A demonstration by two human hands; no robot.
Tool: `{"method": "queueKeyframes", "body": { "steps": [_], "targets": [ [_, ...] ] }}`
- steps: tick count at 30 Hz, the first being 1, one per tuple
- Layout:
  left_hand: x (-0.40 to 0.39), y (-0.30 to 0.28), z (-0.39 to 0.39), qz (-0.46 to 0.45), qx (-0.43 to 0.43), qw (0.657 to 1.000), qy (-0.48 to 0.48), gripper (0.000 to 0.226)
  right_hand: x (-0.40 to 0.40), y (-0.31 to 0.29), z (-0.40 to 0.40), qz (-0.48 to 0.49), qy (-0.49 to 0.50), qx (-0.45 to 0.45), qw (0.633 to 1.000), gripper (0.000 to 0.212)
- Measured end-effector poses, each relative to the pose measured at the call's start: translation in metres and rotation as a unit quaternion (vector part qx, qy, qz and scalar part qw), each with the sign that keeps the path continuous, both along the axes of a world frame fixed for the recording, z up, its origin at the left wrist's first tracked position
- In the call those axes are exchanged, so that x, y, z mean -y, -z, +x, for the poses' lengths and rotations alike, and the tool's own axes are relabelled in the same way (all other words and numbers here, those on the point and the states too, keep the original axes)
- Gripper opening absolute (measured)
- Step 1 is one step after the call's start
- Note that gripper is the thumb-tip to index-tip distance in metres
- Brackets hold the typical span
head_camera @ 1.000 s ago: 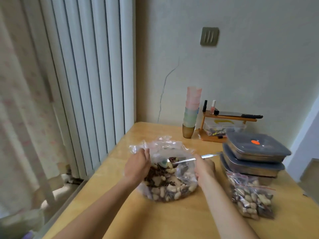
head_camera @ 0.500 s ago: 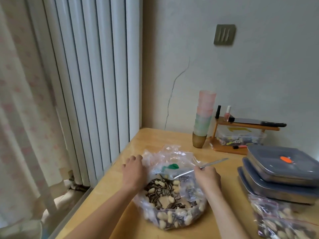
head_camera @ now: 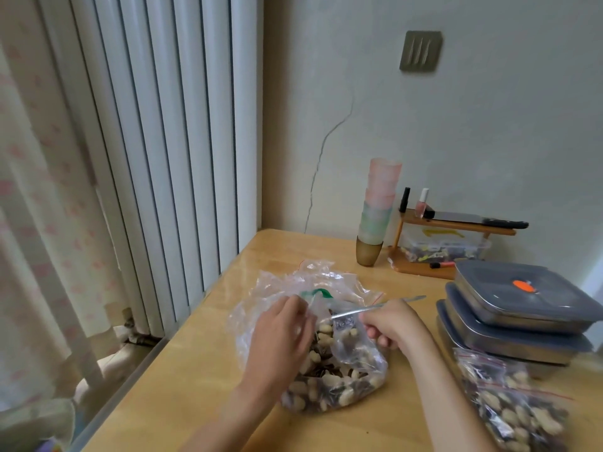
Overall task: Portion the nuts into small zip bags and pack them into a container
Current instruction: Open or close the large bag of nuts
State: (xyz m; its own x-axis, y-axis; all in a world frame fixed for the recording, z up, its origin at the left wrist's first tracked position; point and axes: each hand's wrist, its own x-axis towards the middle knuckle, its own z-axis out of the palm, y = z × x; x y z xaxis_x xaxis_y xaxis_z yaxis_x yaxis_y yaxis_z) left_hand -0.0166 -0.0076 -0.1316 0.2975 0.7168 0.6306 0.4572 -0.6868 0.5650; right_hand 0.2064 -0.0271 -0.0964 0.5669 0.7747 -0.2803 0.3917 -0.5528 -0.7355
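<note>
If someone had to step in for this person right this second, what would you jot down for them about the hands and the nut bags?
Left hand: holding the rim of the big nut bag, keeping it open.
Right hand: gripping a metal spoon whose bowl end sits in the big bag's mouth.
Done: one filled zip bag lies on the table at the right, in front of the stacked lidded containers.
Left: scoop more portions into small bags, seal them, then pack them into a container; all lids look closed and nothing is visibly packed.
</note>
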Motion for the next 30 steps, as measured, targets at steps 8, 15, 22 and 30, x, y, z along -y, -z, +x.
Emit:
{"method": "queueKeyframes", "body": {
  "steps": [8, 15, 22, 30],
  "targets": [
    [0.019, -0.004, -0.004, -0.315, 0.186, 0.911, 0.188, 0.018, 0.021, -0.039, -0.009, -0.076, -0.112, 0.104, 0.985, 0.026],
    [0.006, -0.001, -0.009, -0.381, 0.23, 0.874, 0.193, 0.031, 0.023, -0.052, -0.043, 0.116, -0.315, -0.044, 0.941, 0.018],
    [-0.003, 0.003, -0.014, -0.366, 0.191, 0.889, 0.198, 0.053, 0.012, -0.035, -0.054, 0.138, -0.295, -0.051, 0.944, 0.022],
    [-0.01, -0.018, -0.017, -0.472, 0.141, 0.825, 0.278, 0.06, 0.011, -0.038, -0.049, 0.196, -0.369, -0.018, 0.909, 0.011]
  ]
}}
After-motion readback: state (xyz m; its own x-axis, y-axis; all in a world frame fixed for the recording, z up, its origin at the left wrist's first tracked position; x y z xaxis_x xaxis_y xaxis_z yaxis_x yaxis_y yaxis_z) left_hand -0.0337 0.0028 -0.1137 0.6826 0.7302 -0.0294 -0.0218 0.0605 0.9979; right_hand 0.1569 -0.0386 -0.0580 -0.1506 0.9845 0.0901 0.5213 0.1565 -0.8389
